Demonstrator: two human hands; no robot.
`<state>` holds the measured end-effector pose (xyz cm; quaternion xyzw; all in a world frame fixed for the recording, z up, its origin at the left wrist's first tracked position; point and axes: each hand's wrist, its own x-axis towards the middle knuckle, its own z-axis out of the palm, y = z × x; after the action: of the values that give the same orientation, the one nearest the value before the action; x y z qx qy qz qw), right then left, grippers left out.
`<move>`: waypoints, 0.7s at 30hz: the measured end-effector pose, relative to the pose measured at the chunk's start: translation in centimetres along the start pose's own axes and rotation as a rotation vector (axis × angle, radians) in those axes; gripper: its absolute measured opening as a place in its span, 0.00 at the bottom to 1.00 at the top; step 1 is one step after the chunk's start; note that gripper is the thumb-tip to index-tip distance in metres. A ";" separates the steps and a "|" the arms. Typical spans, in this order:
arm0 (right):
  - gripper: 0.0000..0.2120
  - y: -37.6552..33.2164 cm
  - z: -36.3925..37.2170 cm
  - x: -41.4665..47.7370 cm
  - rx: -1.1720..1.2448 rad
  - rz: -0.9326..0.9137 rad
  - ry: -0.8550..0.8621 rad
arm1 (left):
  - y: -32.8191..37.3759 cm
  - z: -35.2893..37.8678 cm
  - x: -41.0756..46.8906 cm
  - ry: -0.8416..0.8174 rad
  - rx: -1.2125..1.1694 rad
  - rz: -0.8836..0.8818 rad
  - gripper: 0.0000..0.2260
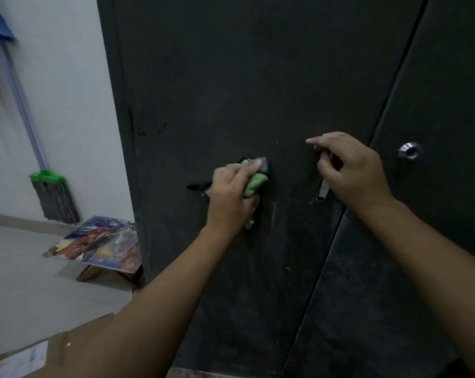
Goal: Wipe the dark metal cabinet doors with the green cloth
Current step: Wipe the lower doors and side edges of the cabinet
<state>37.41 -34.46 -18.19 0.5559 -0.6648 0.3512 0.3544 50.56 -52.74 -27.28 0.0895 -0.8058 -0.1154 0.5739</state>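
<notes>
The dark metal cabinet fills most of the view, with its left door (244, 77) in front of me and its right door (435, 214) beyond the seam. My left hand (230, 195) holds the crumpled green cloth (254, 185) against the left door, pressed beside a small grey metal piece. Part of the cloth hangs below my palm. My right hand (350, 170) is curled around the silver door handle (323, 190) near the seam between the doors. A round silver lock (408, 151) sits on the right door.
A mop with a green head (50, 192) leans on the white wall at left. A colourful printed board (100, 244) lies on the floor by the cabinet's side. A cardboard box (39, 353) is at the bottom left.
</notes>
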 end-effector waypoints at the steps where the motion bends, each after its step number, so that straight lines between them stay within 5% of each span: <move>1: 0.17 0.0 0.1 0.1 0.022 0.005 0.012 | 0.4 0.8 -0.5 -0.054 0.010 0.063 0.20; 8: 0.16 0.0 0.1 0.1 0.020 0.014 -0.017 | -0.9 3.2 -5.7 -0.431 0.286 0.549 0.30; 15: 0.16 0.3 -0.3 -0.2 0.082 -0.005 -0.042 | 2.1 2.0 -0.5 -0.082 0.042 0.098 0.24; 21: 0.18 0.4 -0.9 -0.1 0.202 0.074 -0.071 | 4.3 4.3 0.1 -0.159 0.014 0.140 0.27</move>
<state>37.05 -33.56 -17.85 0.5759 -0.6582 0.4096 0.2596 46.37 -48.26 -27.27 0.0273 -0.8538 -0.0762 0.5142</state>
